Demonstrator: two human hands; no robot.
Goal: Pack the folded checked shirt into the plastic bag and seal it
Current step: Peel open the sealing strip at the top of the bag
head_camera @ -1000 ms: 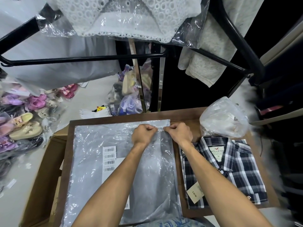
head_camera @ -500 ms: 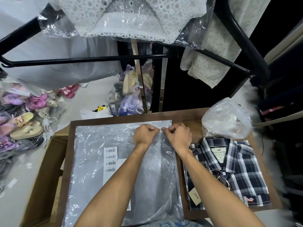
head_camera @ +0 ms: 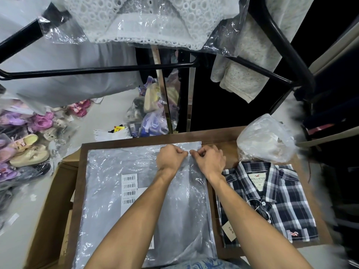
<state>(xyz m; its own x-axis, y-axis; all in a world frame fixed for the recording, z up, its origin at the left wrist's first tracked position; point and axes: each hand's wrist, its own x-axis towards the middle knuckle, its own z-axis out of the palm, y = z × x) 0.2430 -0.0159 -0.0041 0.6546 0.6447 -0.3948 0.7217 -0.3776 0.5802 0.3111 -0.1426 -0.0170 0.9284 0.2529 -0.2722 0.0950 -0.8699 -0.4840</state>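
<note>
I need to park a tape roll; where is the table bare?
Bare brown wooden table shows along the far edge and between the flat clear plastic bag and crumpled clear bag. The folded navy checked shirt crowds the right.

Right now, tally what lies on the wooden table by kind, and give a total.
Flat plastic bag, pinched at its top edge by left hand and right hand: 1
Folded checked shirt: 1
Crumpled clear bag: 1
Total: 3
</note>
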